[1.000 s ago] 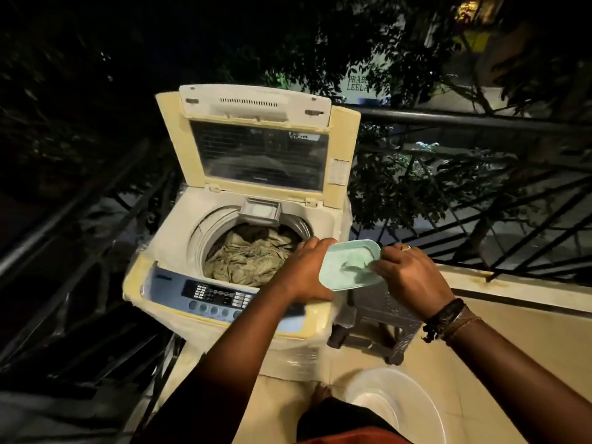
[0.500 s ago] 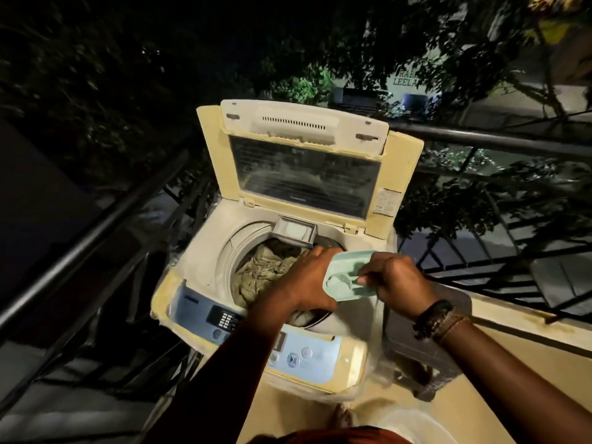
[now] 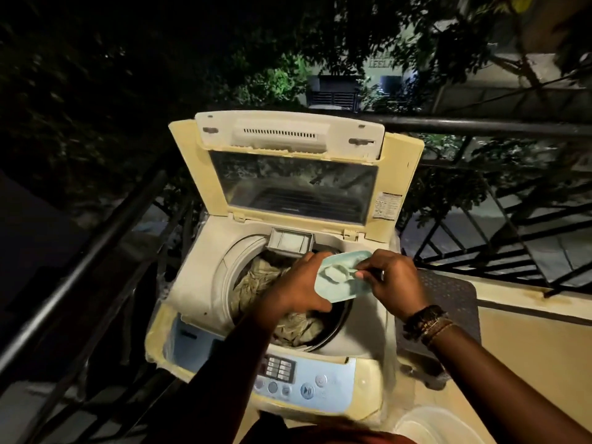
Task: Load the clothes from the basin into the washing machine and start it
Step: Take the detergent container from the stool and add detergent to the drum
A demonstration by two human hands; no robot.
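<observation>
Pale-green tub (image 3: 336, 283) gripped by left hand (image 3: 298, 290); right hand (image 3: 390, 283) pinches inside (labels unreadable).

Washing machine (image 3: 205, 283): yellowed cream plastic, matt; lid (image 3: 294, 174) with glossy dark transparent window. Control panel (image 3: 320, 389): smooth pale-blue plastic. Clothes (image 3: 256, 280): crumpled beige cloth. Container (image 3: 336, 283): smooth mint-green plastic. Railing (image 3: 480, 128): dark metal. Stool (image 3: 448, 302): perforated grey plastic.

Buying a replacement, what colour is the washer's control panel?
Light blue control panel, clearest in the head view.
</observation>
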